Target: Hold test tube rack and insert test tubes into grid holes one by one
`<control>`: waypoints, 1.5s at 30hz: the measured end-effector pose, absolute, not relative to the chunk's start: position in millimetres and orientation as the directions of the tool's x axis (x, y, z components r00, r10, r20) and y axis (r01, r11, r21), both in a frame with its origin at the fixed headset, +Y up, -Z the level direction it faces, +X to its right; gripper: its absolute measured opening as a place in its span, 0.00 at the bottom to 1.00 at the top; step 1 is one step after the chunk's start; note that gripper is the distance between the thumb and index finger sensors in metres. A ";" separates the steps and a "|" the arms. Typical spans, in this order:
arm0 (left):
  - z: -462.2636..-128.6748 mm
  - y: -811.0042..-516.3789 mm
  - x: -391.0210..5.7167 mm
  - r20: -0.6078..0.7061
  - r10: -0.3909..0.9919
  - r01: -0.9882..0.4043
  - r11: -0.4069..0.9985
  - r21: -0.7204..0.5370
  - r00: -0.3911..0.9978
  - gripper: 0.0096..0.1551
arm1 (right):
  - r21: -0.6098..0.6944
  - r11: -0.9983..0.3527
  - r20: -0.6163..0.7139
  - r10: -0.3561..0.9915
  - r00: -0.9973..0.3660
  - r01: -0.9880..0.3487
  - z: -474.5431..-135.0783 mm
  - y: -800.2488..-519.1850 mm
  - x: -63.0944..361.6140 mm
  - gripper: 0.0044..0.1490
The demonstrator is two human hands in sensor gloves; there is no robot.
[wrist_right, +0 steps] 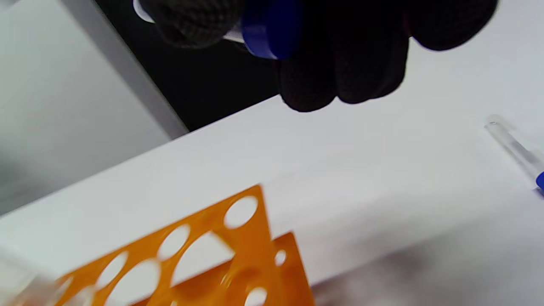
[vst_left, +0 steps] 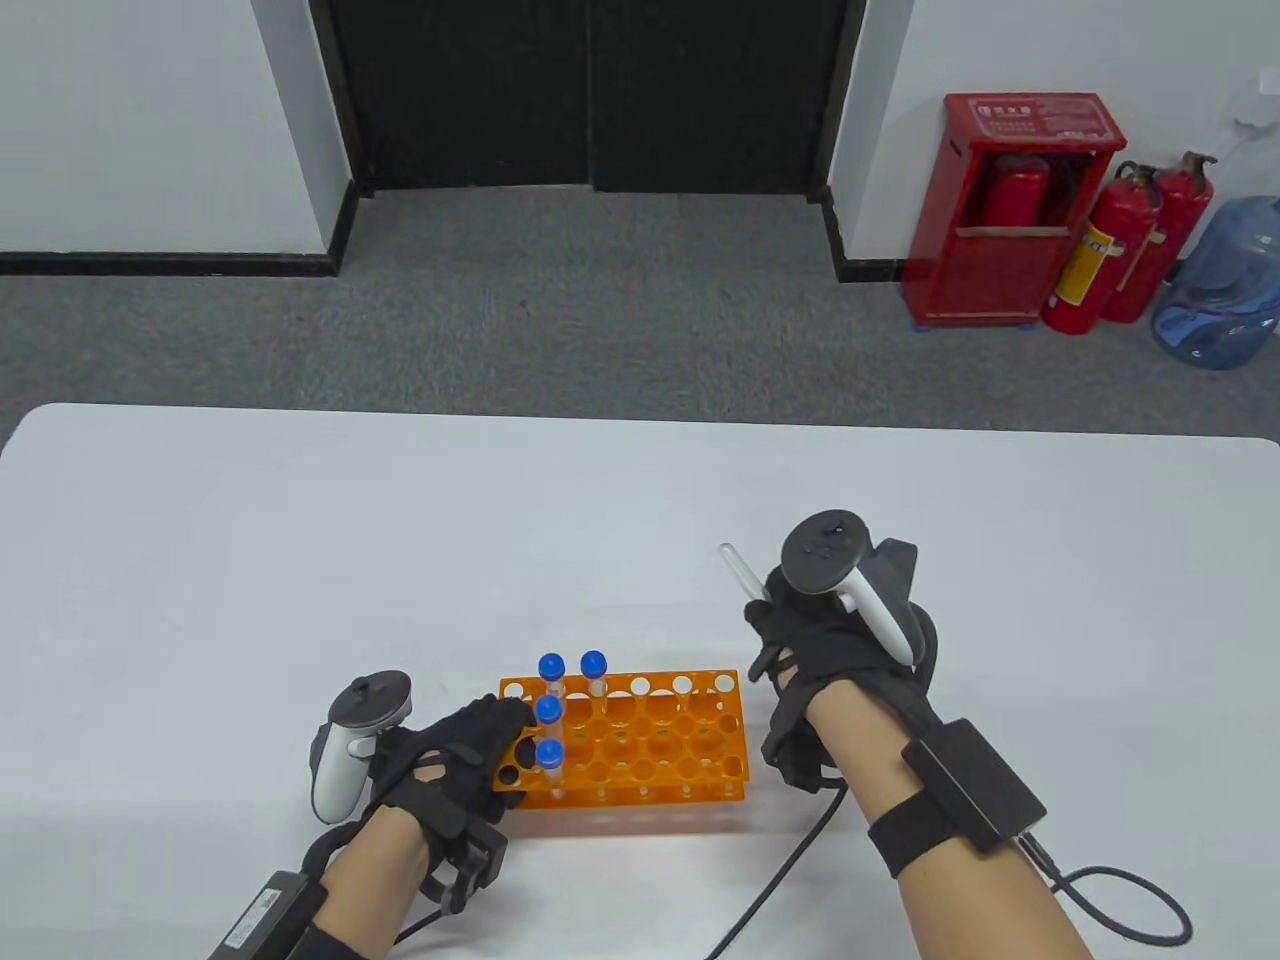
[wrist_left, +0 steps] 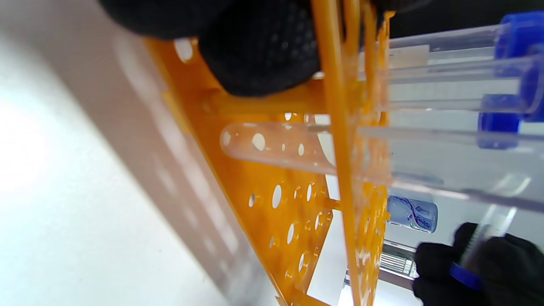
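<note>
Nearest me, the left hand (vst_left: 450, 765) grips the left end of the orange rack (vst_left: 640, 745), which lies with its long side across the table (vst_left: 300, 560). Four blue-capped tubes (vst_left: 550, 715) stand upright in its left holes. Just beyond its right end, the right hand (vst_left: 800, 640) pinches a tube (vst_left: 738, 570), capped end in the fingers, round end pointing up and away. Another tube (wrist_right: 516, 148) lies flat on the table.
</note>
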State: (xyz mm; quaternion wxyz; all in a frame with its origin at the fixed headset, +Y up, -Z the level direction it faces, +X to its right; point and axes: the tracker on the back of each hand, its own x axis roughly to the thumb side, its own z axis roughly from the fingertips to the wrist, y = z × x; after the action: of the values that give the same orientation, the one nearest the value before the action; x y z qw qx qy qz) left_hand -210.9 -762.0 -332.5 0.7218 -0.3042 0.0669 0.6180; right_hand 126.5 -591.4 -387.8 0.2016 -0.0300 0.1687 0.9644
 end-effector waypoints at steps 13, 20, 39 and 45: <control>-331.9 -762.2 -210.1 -0.481 0.847 -0.931 0.041 -0.362 0.225 0.23 | 0.309 -0.948 0.264 0.001 -0.964 0.084 -346.6 -593.2 59.2 0.33; -332.8 -763.9 -209.3 -0.481 0.844 -0.928 0.050 -0.368 0.236 0.23 | 0.241 -0.964 0.328 -0.031 -0.944 0.115 -335.0 -599.7 41.3 0.34; -332.7 -765.2 -207.7 -0.487 0.840 -0.927 0.049 -0.373 0.240 0.23 | 0.046 -0.954 0.300 0.296 -0.907 -0.296 -318.9 -635.9 41.9 0.39; -333.1 -765.6 -207.4 -0.485 0.840 -0.926 0.053 -0.375 0.244 0.23 | 0.039 -0.943 0.273 0.329 -0.904 -0.331 -316.9 -644.4 41.4 0.40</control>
State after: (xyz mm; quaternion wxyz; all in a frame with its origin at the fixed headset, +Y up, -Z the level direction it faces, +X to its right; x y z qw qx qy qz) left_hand -207.4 -765.6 -333.1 0.7224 -0.3167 0.0679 0.6110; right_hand 41.4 -644.4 -316.9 0.1691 0.1392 -0.0039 0.9757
